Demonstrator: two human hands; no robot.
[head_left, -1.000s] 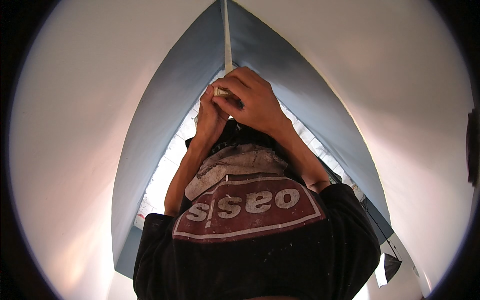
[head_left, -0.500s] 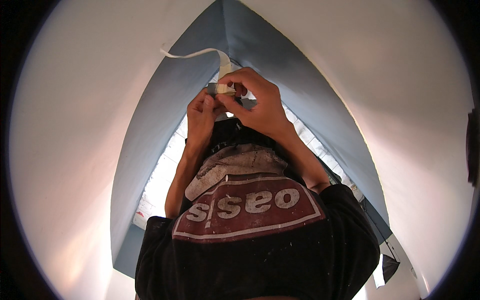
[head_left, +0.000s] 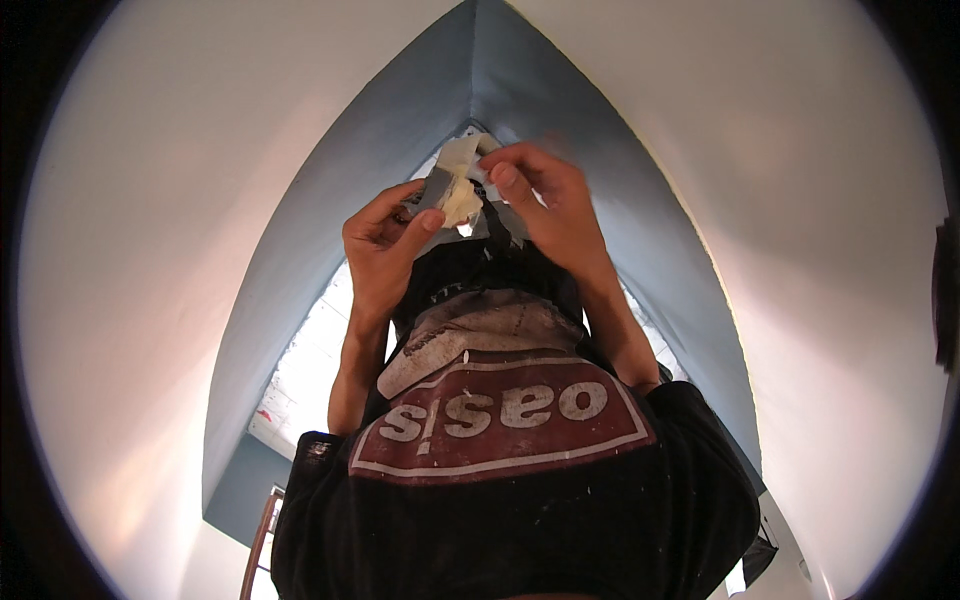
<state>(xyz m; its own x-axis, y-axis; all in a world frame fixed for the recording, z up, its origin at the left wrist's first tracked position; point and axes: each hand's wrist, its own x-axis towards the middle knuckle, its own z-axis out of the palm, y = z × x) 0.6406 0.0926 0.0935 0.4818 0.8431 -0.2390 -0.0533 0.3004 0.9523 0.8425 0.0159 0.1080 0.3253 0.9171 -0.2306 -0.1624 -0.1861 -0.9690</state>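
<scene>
Left hand: closed on a flat grey piece, thumb on the near side, fingers at its outer edge. Reads like an edge grip, probably so the face toward the other hand stays uncovered. A crumpled cream strip lies against that face, between the two hands, its lower end ragged. Can't tell if it is stuck to the grey piece or just resting on it.

Right hand: thumb and index slightly parted, fingertips right beside a pale looped band above the cream strip. Can't tell if anything is pinched; the knuckles are blurred. Likely kept off to the side so the band has room to curl between the hands. Band and cream strip look like one length of tape, but the join is unclear. A grey flap hangs below the right hand; unclear if it belongs to the grey piece.

Both hands are up in front of the black T-shirt, apart from each other, presumably to keep the pieces in clear sight. Beyond them, the left blue panel and right blue panel meet at a corner. White tiled floor shows past the left forearm; reddish-brown post at lower left.
</scene>
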